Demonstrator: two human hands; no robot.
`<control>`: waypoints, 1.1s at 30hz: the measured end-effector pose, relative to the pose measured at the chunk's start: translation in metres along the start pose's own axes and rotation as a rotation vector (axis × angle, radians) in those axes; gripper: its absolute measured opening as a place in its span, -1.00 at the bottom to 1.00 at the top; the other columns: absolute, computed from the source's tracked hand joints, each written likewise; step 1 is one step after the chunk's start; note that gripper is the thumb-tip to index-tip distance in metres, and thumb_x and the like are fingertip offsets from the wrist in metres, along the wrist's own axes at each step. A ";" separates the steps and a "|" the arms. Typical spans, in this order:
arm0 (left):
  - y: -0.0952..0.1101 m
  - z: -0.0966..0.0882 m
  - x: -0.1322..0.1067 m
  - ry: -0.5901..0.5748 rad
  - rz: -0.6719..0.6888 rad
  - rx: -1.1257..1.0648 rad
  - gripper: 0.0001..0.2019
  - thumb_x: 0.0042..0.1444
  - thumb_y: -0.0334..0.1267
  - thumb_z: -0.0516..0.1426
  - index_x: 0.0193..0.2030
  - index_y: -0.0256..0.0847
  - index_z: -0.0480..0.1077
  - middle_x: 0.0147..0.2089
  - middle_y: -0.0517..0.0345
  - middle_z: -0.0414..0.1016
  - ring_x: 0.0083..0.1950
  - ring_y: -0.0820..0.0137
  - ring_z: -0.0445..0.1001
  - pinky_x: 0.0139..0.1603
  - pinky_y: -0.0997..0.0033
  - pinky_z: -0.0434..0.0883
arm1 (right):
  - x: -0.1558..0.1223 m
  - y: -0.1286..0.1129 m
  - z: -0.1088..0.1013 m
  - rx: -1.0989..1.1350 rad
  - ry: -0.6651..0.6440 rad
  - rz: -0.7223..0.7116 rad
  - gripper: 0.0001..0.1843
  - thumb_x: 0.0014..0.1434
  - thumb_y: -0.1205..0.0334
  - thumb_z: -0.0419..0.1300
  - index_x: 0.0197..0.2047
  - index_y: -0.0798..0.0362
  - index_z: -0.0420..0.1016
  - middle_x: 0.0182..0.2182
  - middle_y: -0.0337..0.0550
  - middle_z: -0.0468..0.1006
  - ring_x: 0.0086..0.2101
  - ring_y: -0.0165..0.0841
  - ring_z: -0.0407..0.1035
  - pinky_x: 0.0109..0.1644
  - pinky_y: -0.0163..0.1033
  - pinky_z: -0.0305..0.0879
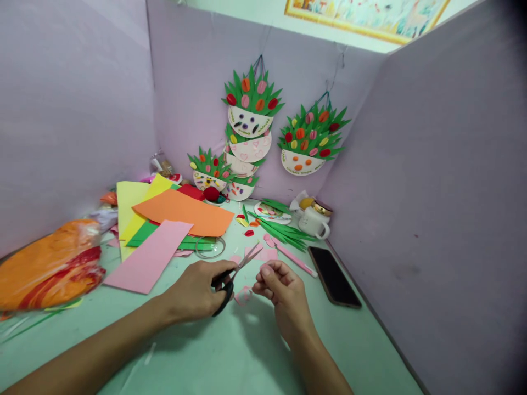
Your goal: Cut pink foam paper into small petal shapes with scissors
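Note:
My left hand (198, 291) is closed round the black handles of a pair of scissors (247, 258), whose blades point up and to the right, slightly apart. Just right of them, my right hand (284, 291) has its thumb and fingers pinched together; whatever sits between the fingertips is hidden or too small to name. Pink paper scraps (244, 296) lie on the table between the two hands. Behind the blades are more pink pieces (263, 252) and a pink pen-like tool (297, 260).
Coloured sheets, a pink one (150, 258) on top, cover the left side near a tape roll (209, 247) and an orange plastic bag (49, 266). On the right are a phone (334, 277), green paper leaves (284, 233) and a white mug (313, 222). Paper flower baskets (250, 122) hang behind.

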State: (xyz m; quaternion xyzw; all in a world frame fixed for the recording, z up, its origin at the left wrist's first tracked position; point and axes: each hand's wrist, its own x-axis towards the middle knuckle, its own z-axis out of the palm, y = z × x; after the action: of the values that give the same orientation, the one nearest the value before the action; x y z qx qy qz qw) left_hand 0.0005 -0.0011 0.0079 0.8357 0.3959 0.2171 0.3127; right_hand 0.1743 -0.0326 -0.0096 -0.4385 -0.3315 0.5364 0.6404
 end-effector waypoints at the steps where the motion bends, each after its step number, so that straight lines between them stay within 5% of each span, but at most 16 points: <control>1: -0.001 0.000 0.000 -0.003 0.013 0.012 -0.82 -0.02 -0.35 0.03 -0.24 -0.19 0.36 -0.44 0.29 0.31 -0.44 0.51 0.24 -0.45 0.57 0.16 | 0.001 0.000 -0.001 0.009 0.000 -0.016 -0.73 -0.19 0.14 0.38 -0.48 0.10 0.43 -0.62 -0.32 0.44 -0.60 -0.47 0.35 -0.44 -0.31 0.37; 16: 0.006 0.008 -0.007 -0.041 0.087 0.134 -0.77 -0.01 -0.35 0.01 -0.20 -0.16 0.37 -0.54 0.30 0.29 -0.54 0.49 0.18 -0.49 0.56 0.13 | -0.004 0.008 0.003 0.143 -0.024 0.087 -0.73 -0.24 0.18 0.42 -0.53 0.09 0.42 -0.56 -0.30 0.47 -0.51 -0.43 0.43 -0.46 -0.37 0.40; 33: 0.006 0.010 -0.010 -0.027 0.116 0.182 -0.79 -0.05 -0.39 0.00 -0.26 -0.17 0.35 -0.54 0.27 0.32 -0.54 0.46 0.22 -0.48 0.54 0.14 | -0.007 0.013 0.002 0.156 -0.070 0.050 -0.78 -0.17 0.22 0.39 -0.56 0.11 0.42 -0.54 -0.26 0.51 -0.46 -0.40 0.46 -0.45 -0.39 0.41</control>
State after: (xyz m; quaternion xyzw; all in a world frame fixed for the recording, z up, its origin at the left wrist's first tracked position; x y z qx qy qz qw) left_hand 0.0036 -0.0150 0.0036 0.8850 0.3607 0.1868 0.2274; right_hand 0.1658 -0.0385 -0.0198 -0.3763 -0.2997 0.5913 0.6472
